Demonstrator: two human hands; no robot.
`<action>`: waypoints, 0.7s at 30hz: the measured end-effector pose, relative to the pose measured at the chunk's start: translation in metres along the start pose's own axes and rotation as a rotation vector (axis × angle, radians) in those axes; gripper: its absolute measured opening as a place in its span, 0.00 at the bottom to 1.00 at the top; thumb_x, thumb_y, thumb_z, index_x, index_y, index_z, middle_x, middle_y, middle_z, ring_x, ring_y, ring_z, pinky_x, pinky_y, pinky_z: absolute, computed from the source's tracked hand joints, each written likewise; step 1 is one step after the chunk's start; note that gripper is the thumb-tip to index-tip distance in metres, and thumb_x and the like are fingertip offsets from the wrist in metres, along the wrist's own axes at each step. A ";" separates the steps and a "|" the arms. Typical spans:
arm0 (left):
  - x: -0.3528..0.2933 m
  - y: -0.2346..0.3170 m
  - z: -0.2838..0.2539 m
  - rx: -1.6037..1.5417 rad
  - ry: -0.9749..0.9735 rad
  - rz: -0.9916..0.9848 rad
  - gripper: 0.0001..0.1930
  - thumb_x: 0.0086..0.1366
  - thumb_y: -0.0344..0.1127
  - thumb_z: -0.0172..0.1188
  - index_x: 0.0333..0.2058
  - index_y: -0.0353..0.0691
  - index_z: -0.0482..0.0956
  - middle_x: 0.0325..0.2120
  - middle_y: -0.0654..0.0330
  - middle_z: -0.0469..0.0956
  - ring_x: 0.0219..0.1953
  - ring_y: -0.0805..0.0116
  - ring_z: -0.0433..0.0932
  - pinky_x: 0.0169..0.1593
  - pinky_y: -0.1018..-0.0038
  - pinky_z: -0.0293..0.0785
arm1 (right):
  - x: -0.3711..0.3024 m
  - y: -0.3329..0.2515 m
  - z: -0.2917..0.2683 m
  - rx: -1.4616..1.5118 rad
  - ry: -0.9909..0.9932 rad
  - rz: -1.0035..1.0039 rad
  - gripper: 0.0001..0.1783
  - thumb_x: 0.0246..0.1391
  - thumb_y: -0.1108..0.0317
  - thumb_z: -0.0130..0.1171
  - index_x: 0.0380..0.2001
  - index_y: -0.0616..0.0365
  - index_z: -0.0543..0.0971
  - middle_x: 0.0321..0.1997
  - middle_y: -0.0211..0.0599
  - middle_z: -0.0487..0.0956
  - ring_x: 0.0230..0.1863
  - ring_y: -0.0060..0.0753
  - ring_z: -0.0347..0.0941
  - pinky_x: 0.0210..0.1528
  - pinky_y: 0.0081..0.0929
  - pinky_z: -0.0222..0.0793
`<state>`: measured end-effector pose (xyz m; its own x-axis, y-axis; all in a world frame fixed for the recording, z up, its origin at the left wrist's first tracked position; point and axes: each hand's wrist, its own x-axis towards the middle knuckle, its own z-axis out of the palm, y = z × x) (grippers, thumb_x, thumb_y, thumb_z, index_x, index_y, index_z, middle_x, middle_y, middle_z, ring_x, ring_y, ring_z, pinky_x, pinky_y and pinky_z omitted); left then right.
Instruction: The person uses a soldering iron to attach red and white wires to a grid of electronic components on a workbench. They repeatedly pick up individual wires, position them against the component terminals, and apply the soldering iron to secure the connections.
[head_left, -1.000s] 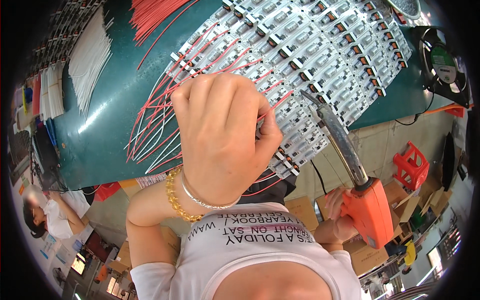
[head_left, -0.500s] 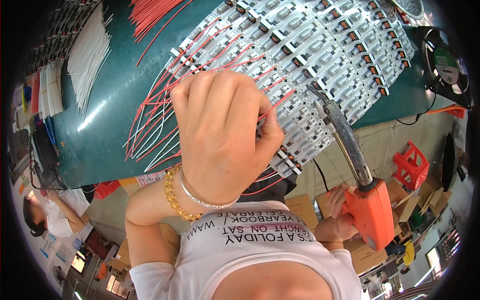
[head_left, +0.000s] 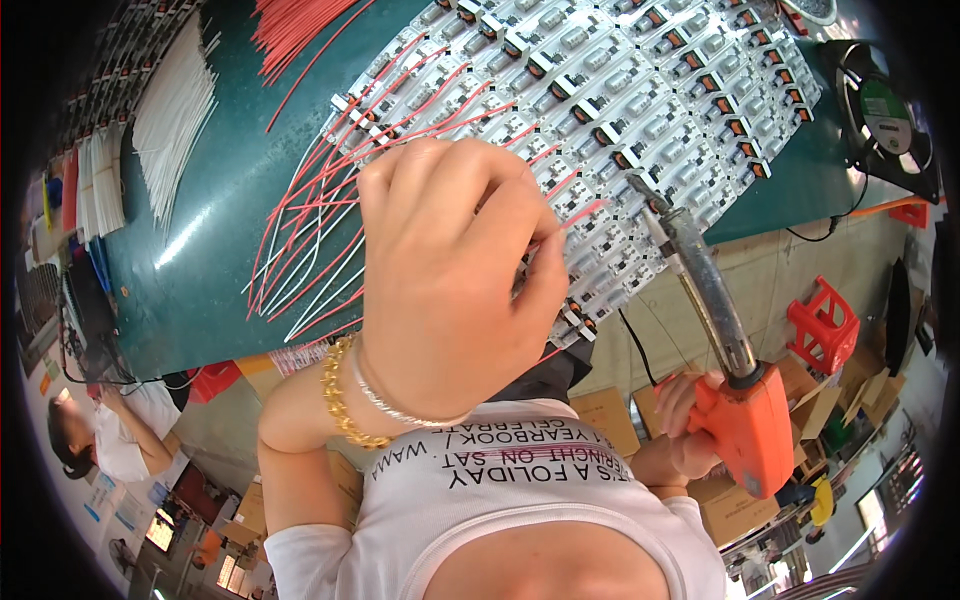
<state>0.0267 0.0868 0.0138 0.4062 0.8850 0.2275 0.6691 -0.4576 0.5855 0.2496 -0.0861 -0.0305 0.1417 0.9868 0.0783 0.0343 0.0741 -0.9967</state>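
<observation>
A panel of joined white circuit boards (head_left: 655, 95) lies on the green table in front of me. Red wires (head_left: 425, 125) run across its left part, mixed with white ones that trail off its left side. Over the lower left of the panel, my left hand (head_left: 450, 265) has thumb and fingers pinched on a red wire (head_left: 583, 213), whose far end is smeared by motion. My right hand (head_left: 685, 425) is wrapped round the orange handle of a soldering gun (head_left: 755, 430). The gun's dark tip is at the panel's right part; whether it touches a board I cannot tell.
Bundles of loose red wires (head_left: 300, 35) and white wires (head_left: 178, 120) lie toward the table's left. A black fan (head_left: 885, 125) stands at the right. Beyond the table edge are a red stool (head_left: 825, 325) and cardboard boxes (head_left: 735, 505). Another person (head_left: 130, 430) sits at far left.
My left hand has turned slightly, its fingers bent differently, and the pinched wire has shifted a little. The panel sits slightly farther left. The soldering gun's tip has moved slightly nearer and to the right.
</observation>
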 end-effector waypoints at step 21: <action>0.012 0.004 0.001 0.100 -0.073 0.024 0.09 0.44 0.22 0.63 0.22 0.40 0.72 0.26 0.62 0.73 0.33 0.61 0.70 0.40 0.69 0.61 | -0.040 -0.020 -0.018 -0.595 0.162 0.523 0.44 0.35 0.21 0.55 0.30 0.57 0.76 0.29 0.33 0.76 0.29 0.32 0.74 0.33 0.27 0.68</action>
<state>0.0350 0.0953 0.0186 0.4644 0.8668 0.1814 0.7160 -0.4881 0.4990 0.2608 -0.1296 -0.0134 0.4249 0.8360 -0.3473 0.4379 -0.5256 -0.7293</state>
